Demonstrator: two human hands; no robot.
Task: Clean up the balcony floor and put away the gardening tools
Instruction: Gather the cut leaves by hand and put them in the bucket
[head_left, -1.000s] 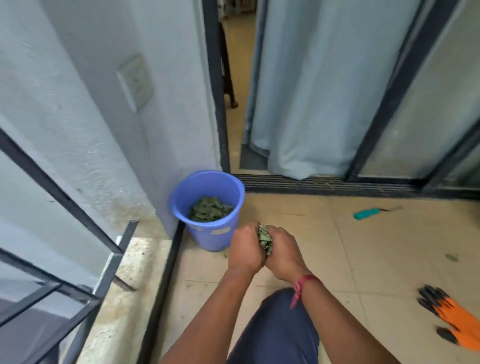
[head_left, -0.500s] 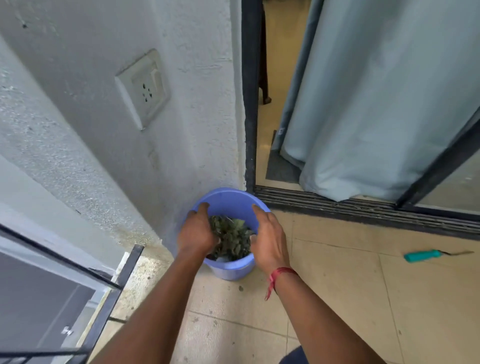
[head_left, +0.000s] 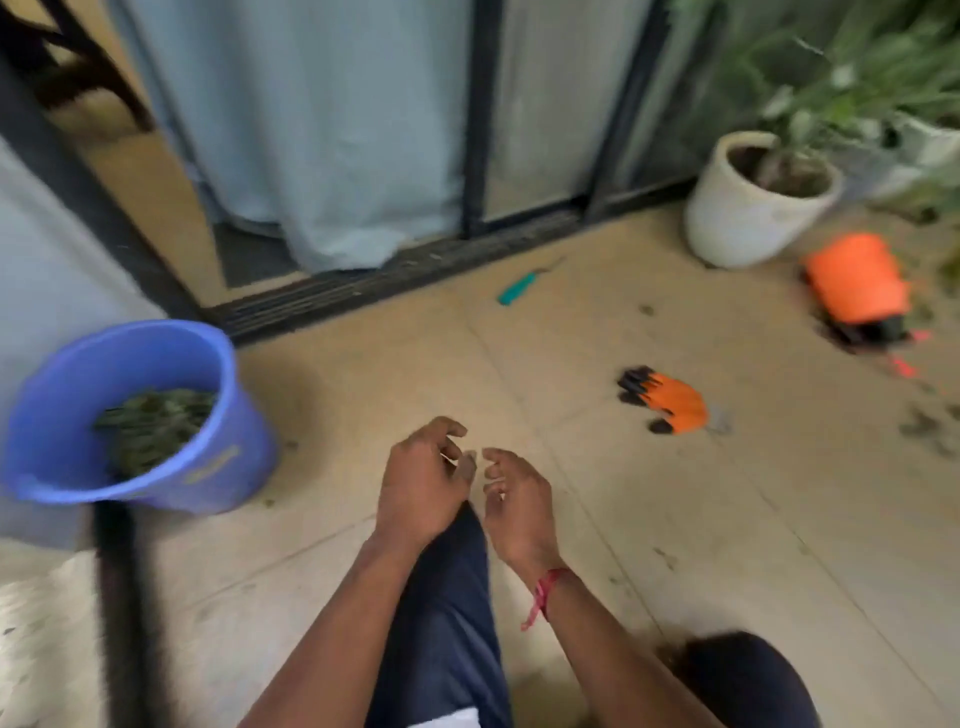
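A blue bucket with green leaves in it stands at the left on the tiled floor. My left hand and my right hand hover side by side over my knee, fingers loosely curled, holding nothing. An orange and black glove lies on the floor to the right of my hands. A second orange glove lies farther right. A teal-handled tool lies near the door track. Small leaf bits are scattered at the right.
A white pot with a plant stands at the back right, beside more greenery. A sliding door frame and a grey curtain close the back. A dark railing bar runs along the left edge.
My hands left the bucket after dropping the leaves into it and drew back over my knee. The view swung right, bringing the gloves and the plant pot into sight.
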